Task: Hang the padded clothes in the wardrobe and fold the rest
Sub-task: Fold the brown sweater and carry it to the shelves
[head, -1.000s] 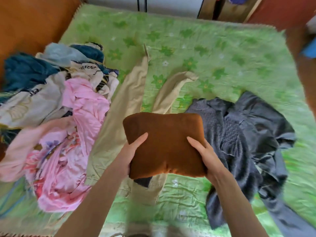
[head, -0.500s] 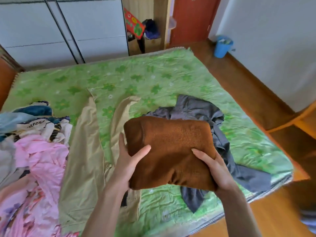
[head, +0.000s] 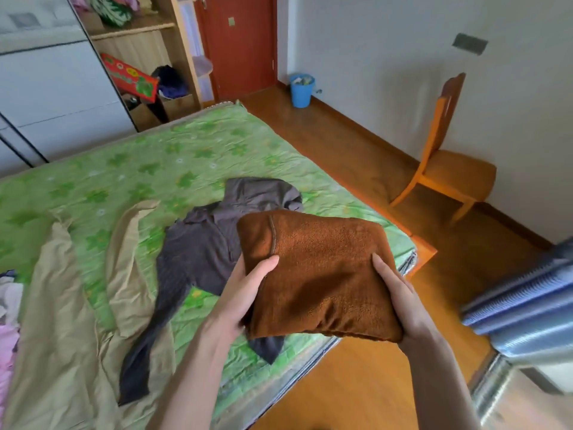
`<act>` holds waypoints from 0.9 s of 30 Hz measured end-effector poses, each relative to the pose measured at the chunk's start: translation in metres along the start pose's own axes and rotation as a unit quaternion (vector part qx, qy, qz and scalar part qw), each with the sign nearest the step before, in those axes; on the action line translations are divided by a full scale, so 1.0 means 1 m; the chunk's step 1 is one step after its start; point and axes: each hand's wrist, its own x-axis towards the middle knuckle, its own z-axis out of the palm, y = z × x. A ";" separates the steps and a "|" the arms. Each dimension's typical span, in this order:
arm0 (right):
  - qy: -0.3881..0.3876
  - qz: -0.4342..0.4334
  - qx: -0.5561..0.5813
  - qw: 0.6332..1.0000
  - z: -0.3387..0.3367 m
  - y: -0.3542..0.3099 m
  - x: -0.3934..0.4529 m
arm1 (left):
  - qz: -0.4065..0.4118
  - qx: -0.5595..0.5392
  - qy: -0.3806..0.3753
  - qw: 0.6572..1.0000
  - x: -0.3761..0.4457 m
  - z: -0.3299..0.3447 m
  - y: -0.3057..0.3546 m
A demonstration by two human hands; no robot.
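at the far left edge a bit of pink clothing point(head: 7, 346) lies on the bed point(head: 186, 156), which is covered in a green sheet with a flower print. just right of it a pair of beige trousers point(head: 62, 321) lies flat, its legs running away from the camera up the sheet. next comes a dark grey garment point(head: 198, 243), spread loosely and crumpled, one long part trailing down toward the near edge of the bed, partly over the trousers.

the left hand point(head: 245, 293) grips the left side of a folded brown fleece garment point(head: 322, 274): the thumb lies on top of the fabric, the fingers curl beneath it, out of sight. the brown bundle is held up in the air, above the right near corner of the bed and the grey garment, tilted a little toward the camera. the right hand point(head: 400, 299) holds the right side the same way, thumb pressed on top, the fingers tucked under the bundle.

behind, at the top left, stands a wardrobe point(head: 46, 88) with a white sliding door, and beside it open wooden shelves point(head: 148, 35). further right are a red-brown door point(head: 242, 41), a blue bin point(head: 301, 90) on the wooden floor, and a wooden chair point(head: 446, 162) by the white wall. at the right edge a blurred blue ribbed thing point(head: 533, 305) shows; what it is cannot be told.
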 end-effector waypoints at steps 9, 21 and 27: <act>-0.001 -0.035 -0.029 0.999 -0.109 -0.036 -0.012 | 0.015 0.007 -0.005 1.000 0.007 0.119 -0.013; 0.066 -0.069 0.005 0.995 -0.191 -0.092 0.070 | -0.025 0.018 -0.057 0.998 0.118 0.224 0.004; 0.143 -0.072 0.011 0.987 -0.216 -0.148 0.130 | -0.029 0.014 -0.091 0.995 0.194 0.290 0.034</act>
